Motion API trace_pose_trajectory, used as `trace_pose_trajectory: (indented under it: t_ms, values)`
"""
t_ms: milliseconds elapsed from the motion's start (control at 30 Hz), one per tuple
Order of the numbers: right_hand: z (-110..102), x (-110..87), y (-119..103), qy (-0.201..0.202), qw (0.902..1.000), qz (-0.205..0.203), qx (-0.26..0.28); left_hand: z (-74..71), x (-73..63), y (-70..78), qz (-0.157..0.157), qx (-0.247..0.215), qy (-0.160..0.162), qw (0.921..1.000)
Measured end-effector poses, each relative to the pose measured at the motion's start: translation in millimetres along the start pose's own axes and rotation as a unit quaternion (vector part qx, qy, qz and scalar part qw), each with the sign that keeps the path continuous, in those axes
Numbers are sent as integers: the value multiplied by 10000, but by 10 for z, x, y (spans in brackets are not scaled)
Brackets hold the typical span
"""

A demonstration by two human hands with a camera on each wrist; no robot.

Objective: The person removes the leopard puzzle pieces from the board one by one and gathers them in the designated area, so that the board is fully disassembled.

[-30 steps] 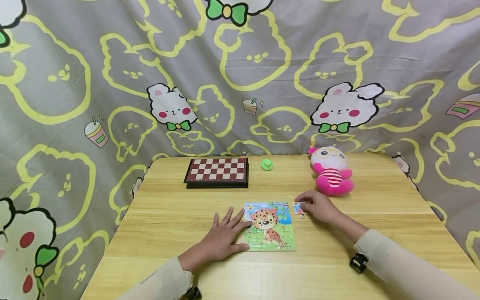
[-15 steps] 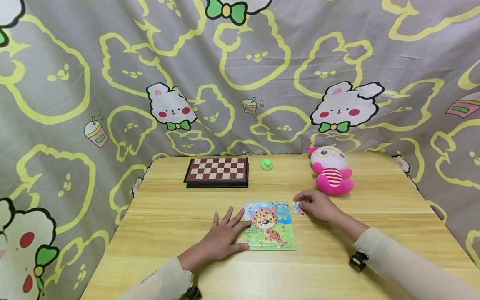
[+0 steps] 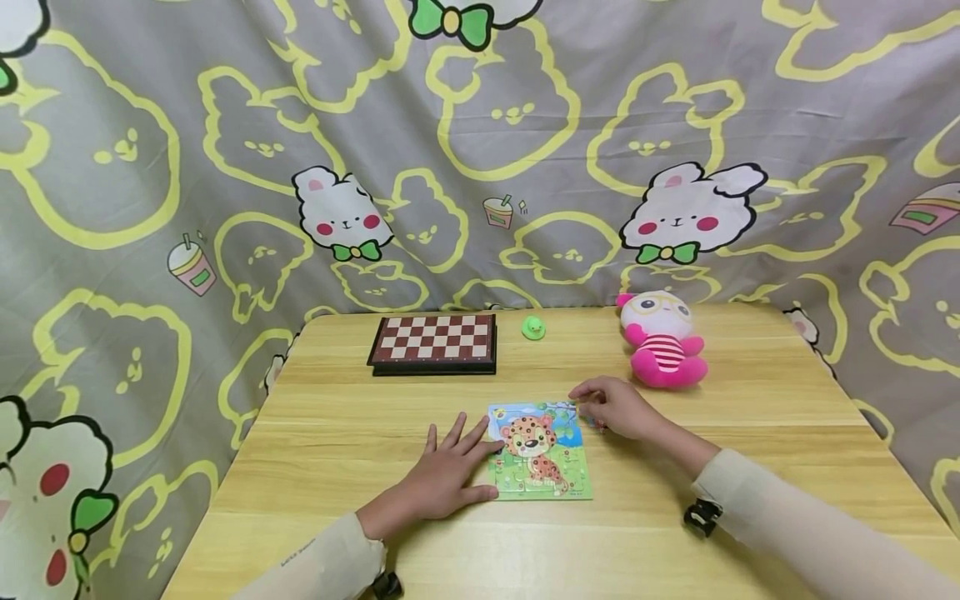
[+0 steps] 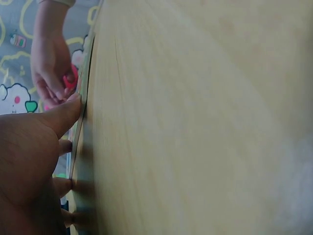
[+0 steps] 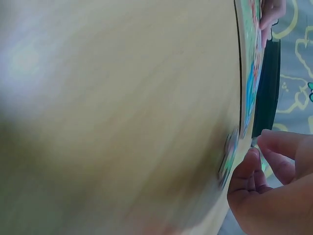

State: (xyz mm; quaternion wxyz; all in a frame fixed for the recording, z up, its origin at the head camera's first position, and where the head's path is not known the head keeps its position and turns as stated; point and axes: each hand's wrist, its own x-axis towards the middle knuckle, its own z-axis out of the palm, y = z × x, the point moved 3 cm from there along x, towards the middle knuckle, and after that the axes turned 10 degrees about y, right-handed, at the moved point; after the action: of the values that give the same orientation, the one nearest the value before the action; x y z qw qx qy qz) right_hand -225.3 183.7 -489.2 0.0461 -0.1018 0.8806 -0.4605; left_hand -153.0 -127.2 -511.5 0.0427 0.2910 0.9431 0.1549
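Note:
A square jigsaw puzzle [image 3: 572, 467] with a cartoon leopard on grass under blue sky lies on the wooden table. My left hand [image 3: 442, 479] is spread at its left side, fingertips and thumb resting on that edge. In the left wrist view, the thumb [image 4: 66, 115] touches the puzzle's rim. At the upper right corner, my right hand [image 3: 621, 410] pinches a small puzzle piece, mostly hidden by thumb and fingers. Another loose puzzle piece [image 5: 228, 159] lies on the table beside the puzzle, under the right hand and blurred in the right wrist view.
A folded chessboard box [image 3: 435, 342] lies at the back left. Near the back middle sits a small green duck toy [image 3: 533, 328]. A pink and white plush toy [image 3: 663, 342] sits behind my right hand. A patterned curtain [image 3: 450, 167] hangs behind the table.
My right hand has moved left to the puzzle's upper right corner with a piece in its fingertips. The left hand has stayed in place.

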Motion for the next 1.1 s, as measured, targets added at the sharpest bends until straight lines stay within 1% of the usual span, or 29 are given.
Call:
trace_pose_trajectory:
  t_ms: [100,267,500,733,933,1100]
  values:
    - [55,12,-58,-46,9999,-91,-54,-2,0,2,0,-9,4,10000]
    - [157,35,-152,-86,9997,-111,-200,-14,-4,15,19,-64,4,10000]
    - [309,48,-267,-216,9997,-134,-67,-12,-2,6,96,-121,64,9999]
    - [484,73,-355,-315,9990,-286,-101,-21,4,11,10,-42,0,10000]
    - [602,72,-404,-483,9981,-394,-2,-28,-2,21,-6,-42,-19,10000]
    - [673,82,-437,-483,9973,-467,-308,-32,-4,22,3,-17,-12,10000]
